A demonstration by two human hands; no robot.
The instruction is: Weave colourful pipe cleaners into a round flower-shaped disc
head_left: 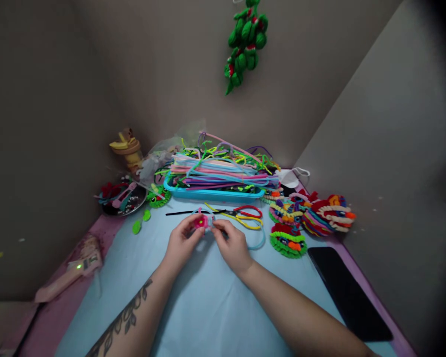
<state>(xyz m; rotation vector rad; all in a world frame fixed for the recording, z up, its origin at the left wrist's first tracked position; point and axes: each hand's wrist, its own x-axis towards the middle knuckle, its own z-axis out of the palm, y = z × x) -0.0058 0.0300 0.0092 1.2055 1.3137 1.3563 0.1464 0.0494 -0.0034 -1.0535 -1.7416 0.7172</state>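
Note:
My left hand (183,242) pinches a small pink fuzzy pipe-cleaner piece (201,222) with a dark pink and yellow middle. Fingers of my right hand (233,244) close on its other side, where a light blue pipe cleaner (260,242) meets it and trails off to the right in a curve. The blue strand's end between the fingertips is partly hidden. Just beyond my hands lie scissors (247,216) with one red and one yellow handle loop. A black pipe cleaner (178,213) stretches out to the left.
A blue tray (211,194) heaped with coloured pipe cleaners stands at the back. Colourful pipe-cleaner faces (288,241) lie at right, near a black phone (349,292). At left are a metal bowl (136,204) and a glue gun (72,275). Green figures (247,44) hang above.

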